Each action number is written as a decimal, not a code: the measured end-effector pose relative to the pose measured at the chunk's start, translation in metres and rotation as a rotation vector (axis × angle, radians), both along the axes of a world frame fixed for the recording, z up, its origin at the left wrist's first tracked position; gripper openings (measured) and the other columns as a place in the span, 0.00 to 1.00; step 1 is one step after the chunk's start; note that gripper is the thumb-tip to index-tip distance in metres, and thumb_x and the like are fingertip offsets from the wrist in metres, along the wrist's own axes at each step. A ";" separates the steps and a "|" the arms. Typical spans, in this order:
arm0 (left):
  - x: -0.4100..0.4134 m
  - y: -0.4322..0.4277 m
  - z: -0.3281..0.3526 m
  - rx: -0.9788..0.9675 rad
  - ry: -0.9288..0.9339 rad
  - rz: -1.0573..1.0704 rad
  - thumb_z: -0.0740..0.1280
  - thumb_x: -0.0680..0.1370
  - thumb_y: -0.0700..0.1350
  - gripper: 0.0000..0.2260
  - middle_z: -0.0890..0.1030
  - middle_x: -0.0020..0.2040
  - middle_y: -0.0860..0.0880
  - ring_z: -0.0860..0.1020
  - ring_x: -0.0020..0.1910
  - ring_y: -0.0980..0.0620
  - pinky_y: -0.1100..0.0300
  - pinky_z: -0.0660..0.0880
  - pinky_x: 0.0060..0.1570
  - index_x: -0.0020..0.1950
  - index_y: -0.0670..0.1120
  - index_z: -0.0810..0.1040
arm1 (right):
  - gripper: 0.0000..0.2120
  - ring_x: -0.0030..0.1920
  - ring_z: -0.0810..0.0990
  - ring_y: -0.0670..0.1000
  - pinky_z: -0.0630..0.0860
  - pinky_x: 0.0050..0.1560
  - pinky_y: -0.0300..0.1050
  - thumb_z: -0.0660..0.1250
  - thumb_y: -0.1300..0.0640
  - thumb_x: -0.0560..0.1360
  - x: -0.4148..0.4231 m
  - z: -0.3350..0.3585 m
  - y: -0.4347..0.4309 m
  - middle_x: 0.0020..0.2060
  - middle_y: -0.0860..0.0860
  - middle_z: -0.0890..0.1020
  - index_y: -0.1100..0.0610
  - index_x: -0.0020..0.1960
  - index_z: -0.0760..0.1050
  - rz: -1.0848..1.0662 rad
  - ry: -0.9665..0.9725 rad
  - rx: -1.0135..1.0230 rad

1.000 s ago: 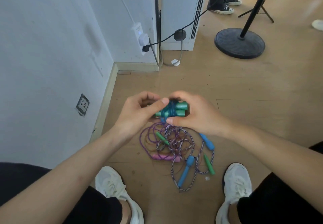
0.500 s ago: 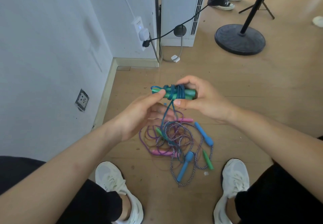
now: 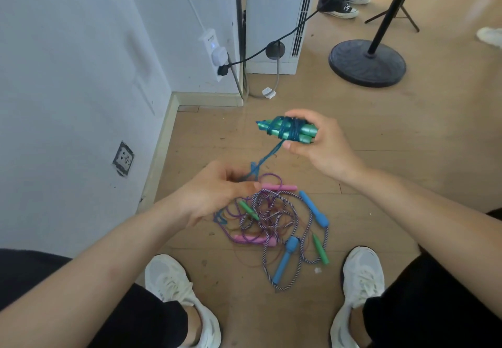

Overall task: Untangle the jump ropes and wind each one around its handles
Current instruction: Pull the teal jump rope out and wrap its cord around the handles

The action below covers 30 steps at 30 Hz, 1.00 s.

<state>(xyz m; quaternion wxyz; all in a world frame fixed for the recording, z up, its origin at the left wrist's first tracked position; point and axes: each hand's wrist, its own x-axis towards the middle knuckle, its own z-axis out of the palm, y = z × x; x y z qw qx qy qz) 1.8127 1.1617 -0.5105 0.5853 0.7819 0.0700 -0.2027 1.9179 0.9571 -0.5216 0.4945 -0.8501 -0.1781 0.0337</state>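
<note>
Two teal, glossy plastic handles, cylindrical, laid side by side and bound at the middle by tight coils of translucent blue cord; the bundle is held above the wood-plank floor in the right hand, fingers curled over the top, thumb pressed underneath; one free length of the same cord runs down and left from the bundle to the left hand, which pinches it between thumb and curled fingers, a small loop showing just above the grip.

One tangled heap lies on the floor, below both hands and ahead of two white mesh sneakers: two pink smooth handles; two blue matte handles with thicker rounded ends; two slim green tapered handles; braided purple-and-white striped rope and thin smooth purple cord, interlaced.

One black round stand base, flat and dull, sits well apart at the far right.
</note>
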 end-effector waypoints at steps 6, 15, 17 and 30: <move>0.002 0.011 -0.003 0.459 -0.409 -0.156 0.69 0.79 0.49 0.10 0.68 0.29 0.53 0.64 0.30 0.57 0.56 0.64 0.33 0.42 0.45 0.79 | 0.29 0.60 0.78 0.51 0.72 0.65 0.53 0.74 0.63 0.70 0.014 -0.010 -0.009 0.59 0.50 0.79 0.46 0.68 0.74 0.053 -0.049 -0.270; 0.010 0.015 0.004 0.367 -0.681 0.064 0.69 0.78 0.49 0.08 0.75 0.30 0.48 0.70 0.30 0.52 0.57 0.67 0.34 0.45 0.47 0.84 | 0.21 0.50 0.75 0.49 0.72 0.52 0.48 0.77 0.57 0.65 -0.014 -0.017 0.006 0.48 0.48 0.73 0.43 0.55 0.77 0.380 -0.027 -0.373; 0.015 0.019 0.000 0.284 -0.633 0.121 0.69 0.78 0.50 0.09 0.73 0.30 0.49 0.67 0.30 0.53 0.57 0.66 0.33 0.44 0.45 0.83 | 0.20 0.49 0.75 0.48 0.71 0.50 0.43 0.81 0.51 0.64 -0.024 -0.014 0.011 0.47 0.48 0.74 0.43 0.50 0.76 0.430 0.003 -0.341; 0.030 0.044 -0.015 0.284 -0.517 0.304 0.73 0.76 0.50 0.04 0.77 0.31 0.45 0.69 0.30 0.54 0.56 0.67 0.32 0.42 0.52 0.85 | 0.32 0.45 0.80 0.47 0.73 0.53 0.38 0.76 0.56 0.64 -0.048 0.013 0.008 0.44 0.46 0.81 0.40 0.65 0.74 0.492 0.106 -0.034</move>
